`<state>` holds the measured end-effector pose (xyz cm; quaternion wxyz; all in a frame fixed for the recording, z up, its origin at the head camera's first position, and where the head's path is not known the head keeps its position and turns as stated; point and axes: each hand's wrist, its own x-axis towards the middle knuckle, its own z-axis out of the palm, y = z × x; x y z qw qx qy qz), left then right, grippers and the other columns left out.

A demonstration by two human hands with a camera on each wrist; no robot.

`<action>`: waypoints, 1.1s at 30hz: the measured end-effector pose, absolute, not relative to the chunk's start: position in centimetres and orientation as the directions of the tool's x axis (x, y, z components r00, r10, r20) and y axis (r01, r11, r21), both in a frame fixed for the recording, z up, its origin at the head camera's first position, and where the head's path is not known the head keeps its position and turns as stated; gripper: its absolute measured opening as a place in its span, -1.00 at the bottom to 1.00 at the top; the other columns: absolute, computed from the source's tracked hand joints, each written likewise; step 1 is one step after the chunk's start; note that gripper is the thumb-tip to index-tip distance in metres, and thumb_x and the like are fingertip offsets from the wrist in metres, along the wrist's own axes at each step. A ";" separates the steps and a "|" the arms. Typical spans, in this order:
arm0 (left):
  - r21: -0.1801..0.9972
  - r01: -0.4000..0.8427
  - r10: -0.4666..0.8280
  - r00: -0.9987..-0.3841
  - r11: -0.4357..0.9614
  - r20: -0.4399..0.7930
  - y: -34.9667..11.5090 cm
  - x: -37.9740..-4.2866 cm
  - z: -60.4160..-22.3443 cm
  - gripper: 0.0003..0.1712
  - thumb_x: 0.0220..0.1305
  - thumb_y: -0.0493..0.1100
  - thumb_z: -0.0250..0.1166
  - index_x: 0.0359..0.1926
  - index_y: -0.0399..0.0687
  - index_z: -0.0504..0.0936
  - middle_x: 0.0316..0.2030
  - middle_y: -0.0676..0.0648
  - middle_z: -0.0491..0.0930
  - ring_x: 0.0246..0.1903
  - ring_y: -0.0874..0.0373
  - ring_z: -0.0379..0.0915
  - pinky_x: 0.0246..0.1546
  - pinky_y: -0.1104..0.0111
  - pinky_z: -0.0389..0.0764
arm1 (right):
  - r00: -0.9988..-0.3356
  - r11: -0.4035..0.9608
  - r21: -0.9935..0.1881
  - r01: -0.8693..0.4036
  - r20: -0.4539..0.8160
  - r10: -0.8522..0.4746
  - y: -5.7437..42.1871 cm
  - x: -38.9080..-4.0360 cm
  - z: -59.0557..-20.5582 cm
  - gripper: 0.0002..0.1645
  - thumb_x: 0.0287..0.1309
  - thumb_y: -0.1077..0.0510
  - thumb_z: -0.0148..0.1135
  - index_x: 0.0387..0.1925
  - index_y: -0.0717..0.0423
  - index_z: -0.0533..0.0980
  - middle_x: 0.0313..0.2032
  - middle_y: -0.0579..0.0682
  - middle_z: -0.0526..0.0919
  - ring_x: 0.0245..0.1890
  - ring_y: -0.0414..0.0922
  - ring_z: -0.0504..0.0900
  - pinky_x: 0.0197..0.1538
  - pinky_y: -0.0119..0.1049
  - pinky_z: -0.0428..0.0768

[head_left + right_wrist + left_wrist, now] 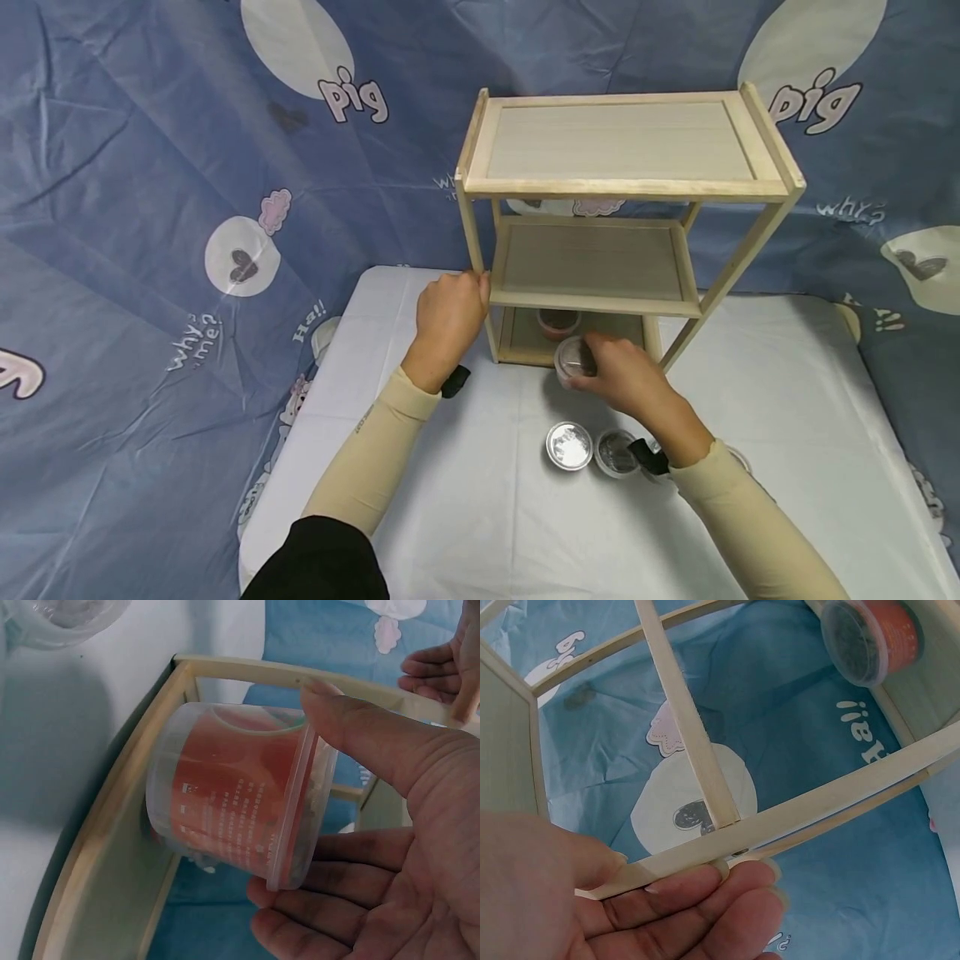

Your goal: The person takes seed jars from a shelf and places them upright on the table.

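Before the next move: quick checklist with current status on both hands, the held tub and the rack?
1. Right hand has the held tub: ok, thumb and fingers grip it at the lid end.
2. Left hand on the rack: ok, it grips a wooden bar at the side.
3. Bare space on the bottom shelf: ok, board shows left of the tub standing there.
4. Held tub's lid fully sealed: cannot tell.
5. Held tub clear of the shelf edge: cannot tell, they overlap in the views.
6. Full head view of the tubs on the table: not ok, the right arm partly covers some.
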<state>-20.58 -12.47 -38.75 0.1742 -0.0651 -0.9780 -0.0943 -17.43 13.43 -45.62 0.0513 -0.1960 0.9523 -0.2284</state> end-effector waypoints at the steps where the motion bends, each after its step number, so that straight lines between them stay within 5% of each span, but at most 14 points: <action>1: 0.162 0.160 0.095 -0.932 0.974 0.351 -12.5 -20.6 -38.7 -0.47 0.66 -0.05 0.07 -0.43 -0.23 0.70 -0.54 -0.32 0.67 -0.55 -0.26 0.67 -0.58 -0.03 0.62 | -0.915 0.816 -0.457 -0.354 -0.011 -0.403 13.3 -17.4 -45.5 -0.26 0.03 -0.13 0.64 0.11 0.21 0.56 -0.11 0.15 0.74 -0.13 0.23 0.73 -0.13 0.17 0.60; 11: 0.159 0.170 0.105 -0.930 0.972 0.352 -12.6 -20.6 -38.7 -0.47 0.67 -0.04 0.05 -0.41 -0.23 0.71 -0.54 -0.31 0.67 -0.56 -0.24 0.66 -0.59 -0.01 0.61 | -0.882 0.769 -0.481 -0.421 0.019 -0.471 11.4 -16.3 -44.8 -0.05 0.03 -0.13 0.66 0.38 0.11 0.46 0.09 0.10 0.70 -0.01 0.17 0.72 -0.02 0.14 0.62; 24: 0.162 0.162 0.098 -0.935 0.973 0.342 -12.6 -20.4 -38.7 -0.48 0.65 -0.04 0.07 -0.41 -0.23 0.72 -0.54 -0.30 0.67 -0.56 -0.24 0.67 -0.60 -0.02 0.61 | -0.836 0.729 -0.493 -0.476 -0.003 -0.548 9.0 -15.0 -44.5 -0.19 -0.02 -0.11 0.70 0.17 0.14 0.52 -0.19 -0.03 0.69 -0.24 -0.03 0.69 -0.17 -0.02 0.63; 33: 0.164 0.151 0.089 -0.938 0.975 0.336 -12.6 -20.6 -38.6 -0.49 0.66 -0.04 0.07 -0.36 -0.22 0.75 -0.50 -0.32 0.69 -0.52 -0.25 0.69 -0.56 -0.03 0.62 | -0.792 0.695 -0.495 -0.522 -0.022 -0.611 7.4 -14.3 -45.2 -0.21 -0.03 -0.06 0.71 0.16 0.13 0.52 -0.09 -0.10 0.64 -0.17 -0.13 0.64 -0.09 -0.11 0.60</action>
